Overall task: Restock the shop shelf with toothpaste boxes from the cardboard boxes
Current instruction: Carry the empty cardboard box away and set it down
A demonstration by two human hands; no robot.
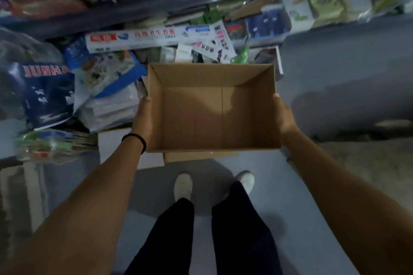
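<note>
An open brown cardboard box (pixel 210 116) is held in front of me at about waist height, and its inside is empty. My left hand (pixel 143 116) grips its left wall and my right hand (pixel 282 116) grips its right wall, fingers hidden under or behind the sides. A long white toothpaste box (pixel 138 39) with red print lies on the lower shelf just beyond the carton, with more small packs beside it. The view is blurred.
Grey metal shelves (pixel 169 4) full of packaged goods run across the top. Blue and white bags (pixel 48 94) pile up at the left. Another flat cardboard piece (pixel 196 156) lies below the carton. Grey floor (pixel 335 73) spreads to the right; my feet stand below.
</note>
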